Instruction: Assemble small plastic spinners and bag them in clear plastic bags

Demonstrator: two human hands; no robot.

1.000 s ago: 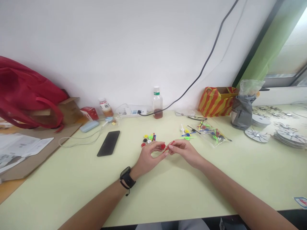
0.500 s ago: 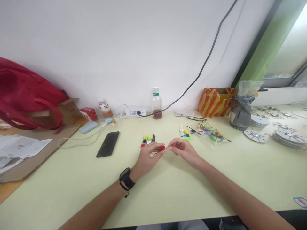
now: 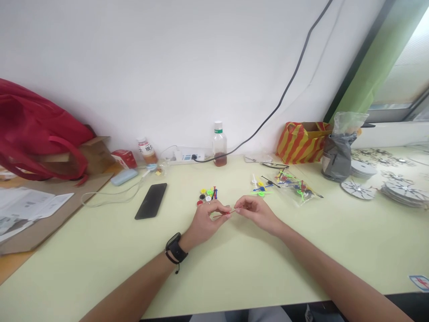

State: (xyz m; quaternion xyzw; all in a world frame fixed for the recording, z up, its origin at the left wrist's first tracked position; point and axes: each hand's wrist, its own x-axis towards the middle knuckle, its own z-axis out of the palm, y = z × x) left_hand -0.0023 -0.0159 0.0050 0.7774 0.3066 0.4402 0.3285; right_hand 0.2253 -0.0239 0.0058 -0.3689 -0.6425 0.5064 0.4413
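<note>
My left hand [image 3: 208, 222] is closed, thumb and fingers pinching the middle of a thin red plastic pointer [image 3: 233, 211]. It has a round red hub, now mostly hidden by the fingertips. My right hand [image 3: 256, 213] pinches the pointer's other end, a short gap from the left fingertips. Just beyond my left hand lie several small round plastic discs [image 3: 202, 197] in black, yellow, green, white and red. Beside them is a small group of red and blue pointers [image 3: 214, 193]. Past my right hand lie loose coloured pointers [image 3: 260, 188] and a clear bag [image 3: 301, 194] of more.
A black phone [image 3: 150, 201] lies to the left, near a white cable and a light-blue case [image 3: 124, 177]. At the wall stand a bottle [image 3: 219, 145], a power strip [image 3: 189, 154] and a striped bag [image 3: 300, 142]. Stacked white discs [image 3: 405, 194] are at the right.
The red pointer has been tilted in the fingers: its round hub, seen face-on before, now shows only as a thin edge. Both hands stay in nearly the same place.
</note>
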